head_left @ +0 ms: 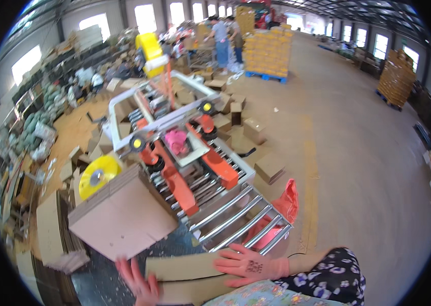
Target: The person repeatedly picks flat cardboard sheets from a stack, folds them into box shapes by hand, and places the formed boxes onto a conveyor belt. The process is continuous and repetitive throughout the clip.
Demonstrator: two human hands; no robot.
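A brown cardboard box (182, 269) lies right in front of me on a dark worktable (100, 275), its long top flaps meeting at a narrow gap. My right hand (246, 264), in a pink glove, rests flat on the box's right end with fingers stretched out. At the box's left end is my left hand (139, 284), gloved the same way, its fingers apart; it is slightly blurred. Just beyond it lies a stack of flat cardboard sheets (123, 219).
Ahead stands a carton-taping machine (169, 122) with orange side guides and a roller conveyor (243, 217). A yellow tape roll (98, 176) sits left of it. Small boxes (270, 168) litter the floor. Pallets of yellow goods (267, 53) and people (220, 41) are farther off.
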